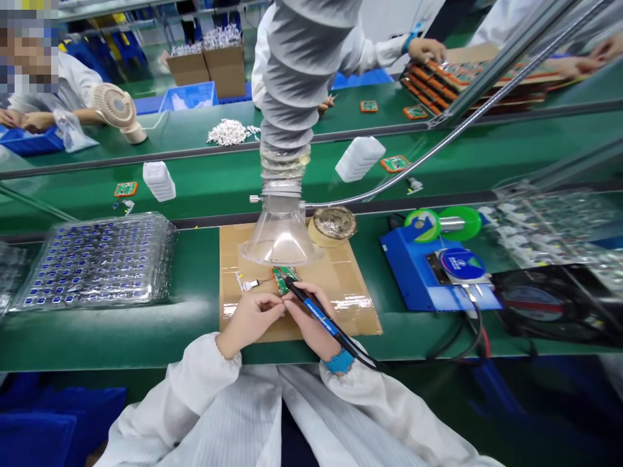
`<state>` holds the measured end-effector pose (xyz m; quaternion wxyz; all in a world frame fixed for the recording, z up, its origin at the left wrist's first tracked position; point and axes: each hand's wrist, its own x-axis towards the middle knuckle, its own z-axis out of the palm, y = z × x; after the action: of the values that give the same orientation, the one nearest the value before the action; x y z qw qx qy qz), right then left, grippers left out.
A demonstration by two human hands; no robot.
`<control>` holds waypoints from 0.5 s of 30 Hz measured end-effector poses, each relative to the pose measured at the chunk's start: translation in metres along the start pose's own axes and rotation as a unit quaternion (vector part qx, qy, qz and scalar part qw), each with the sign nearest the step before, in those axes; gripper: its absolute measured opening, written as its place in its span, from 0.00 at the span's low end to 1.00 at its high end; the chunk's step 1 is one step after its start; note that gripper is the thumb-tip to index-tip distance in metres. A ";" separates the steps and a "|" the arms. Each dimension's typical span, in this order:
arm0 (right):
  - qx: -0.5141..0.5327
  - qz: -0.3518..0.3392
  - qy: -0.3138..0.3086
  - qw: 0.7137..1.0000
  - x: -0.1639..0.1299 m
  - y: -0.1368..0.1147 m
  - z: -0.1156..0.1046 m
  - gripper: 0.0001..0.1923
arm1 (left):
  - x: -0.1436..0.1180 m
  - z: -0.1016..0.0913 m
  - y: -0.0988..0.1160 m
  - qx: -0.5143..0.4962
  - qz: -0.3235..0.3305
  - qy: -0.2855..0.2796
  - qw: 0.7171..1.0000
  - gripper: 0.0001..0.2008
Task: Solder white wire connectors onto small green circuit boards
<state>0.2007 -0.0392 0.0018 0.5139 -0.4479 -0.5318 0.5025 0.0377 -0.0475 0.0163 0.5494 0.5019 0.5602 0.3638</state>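
My left hand (252,322) is closed, its thumb and forefinger pinched at the near edge of a green circuit board (281,280). What lies in that pinch is too small to make out. My right hand (314,324) grips a blue and black soldering iron (318,313), its front end over the board. The fingertips of both hands meet just in front of the board. A small white connector (252,285) on a thin wire lies to the board's left. Under all this is a brown cardboard sheet (357,314). A clear fume hood (282,233) hangs just above the board.
A round tin (332,226) stands behind the board. At right are a blue solder feeder (413,272) and a black fan (549,305); at left, stacked clear trays (97,259). Across the conveyor, co-workers handle parts near a small fan (117,107) and stacked boards (452,78).
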 end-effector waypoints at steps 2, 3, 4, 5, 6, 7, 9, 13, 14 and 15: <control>0.002 0.004 0.017 1.000 0.002 -0.002 0.000 0.14 | 0.000 0.001 0.003 0.009 0.004 0.016 1.000 0.11; 0.004 0.007 0.022 1.000 0.003 -0.003 0.000 0.13 | 0.000 0.001 0.004 0.007 0.007 0.028 1.000 0.10; 0.007 0.010 0.024 1.000 0.004 -0.003 -0.001 0.13 | 0.000 0.002 0.005 0.003 0.010 0.041 0.999 0.10; 0.009 0.015 0.025 1.000 0.004 -0.003 -0.001 0.13 | 0.000 0.003 0.006 0.000 0.014 0.053 0.998 0.09; 0.013 0.021 0.026 0.999 0.005 -0.003 -0.001 0.13 | 0.000 0.003 0.006 -0.001 0.017 0.062 0.998 0.09; 0.018 0.026 0.029 0.999 0.006 -0.003 -0.001 0.13 | 0.000 0.004 0.006 0.001 0.020 0.069 0.997 0.09; 0.027 0.033 0.036 0.998 0.006 0.000 -0.001 0.14 | -0.001 0.004 0.005 0.018 0.027 0.079 0.996 0.08; 0.000 0.023 0.038 0.999 0.008 0.005 -0.001 0.13 | 0.003 -0.002 0.009 0.134 0.097 0.090 0.982 0.07; -0.009 0.013 0.043 0.999 0.009 0.006 -0.002 0.13 | 0.006 -0.005 0.011 0.177 0.127 0.092 0.972 0.07; -0.016 0.004 0.053 0.998 0.010 0.007 -0.004 0.13 | 0.011 -0.009 0.012 0.219 0.154 0.097 0.959 0.07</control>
<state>0.2032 -0.0285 -0.0047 0.5324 -0.4839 -0.5101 0.4715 0.0320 -0.0332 0.0268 0.3063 0.6525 0.5930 0.3588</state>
